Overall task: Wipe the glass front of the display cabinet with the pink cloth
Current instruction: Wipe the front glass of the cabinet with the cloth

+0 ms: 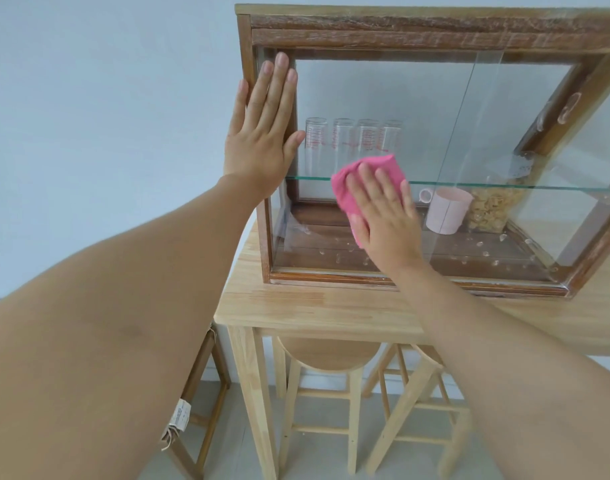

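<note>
Pale wall fills the upper left of the frame, and a light wooden table (307, 306) runs across the middle with two stools (326, 358) tucked under it near the bottom. On the table stands the display cabinet (414, 29), dark wood frame, taking up the upper right.

I see my left hand (263, 129) laid flat and spread, fingers together and extended, palm against the cabinet's left post and the edge of the glass, bracing it and holding nothing. My right hand (383, 216) is pressed flat over the pink cloth (362, 174), fingers slightly apart, pinning the cloth against the glass front (331, 98) at centre frame, about level with the inner glass shelf (504, 188).

Behind the pane are tall measuring glasses (315, 140) on the shelf, and lower right a pink cup (447, 211) beside a jar of what looks like cereal (490, 209).

I judge the wiping to be mid-way at best: droplets still dot the lower strip of the glass near the bottom rail, and streaks show on the right-hand pane. The upper left area looks clearer, though glare makes that hard to confirm. The bottom band and the right pane are what I would say is left.
</note>
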